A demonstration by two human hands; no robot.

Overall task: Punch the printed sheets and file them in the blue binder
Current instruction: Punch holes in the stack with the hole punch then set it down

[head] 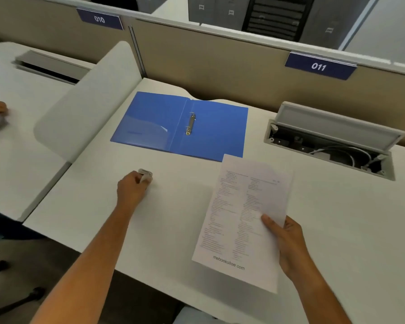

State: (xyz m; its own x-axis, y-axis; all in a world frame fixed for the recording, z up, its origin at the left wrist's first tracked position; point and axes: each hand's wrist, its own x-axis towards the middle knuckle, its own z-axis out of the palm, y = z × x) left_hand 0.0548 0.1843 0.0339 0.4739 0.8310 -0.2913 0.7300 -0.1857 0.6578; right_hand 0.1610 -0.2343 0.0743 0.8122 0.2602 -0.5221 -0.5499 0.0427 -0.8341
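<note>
So, right hand [288,244] pinches the thin printed sheets [241,220]; left hand [132,189] grips a small pale punch [145,175] near the glossy open blue binder [185,125].

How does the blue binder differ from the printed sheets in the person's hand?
The blue binder lies open and flat on the desk, untouched; the printed sheets are held by the right hand, their far corner overlapping the binder's near corner. The binder is plain blue with a metal ring clip along its spine; the sheets are white with columns of small print. Opened out, the binder spreads wider than the sheets. Both are flat and rectangular.
</note>
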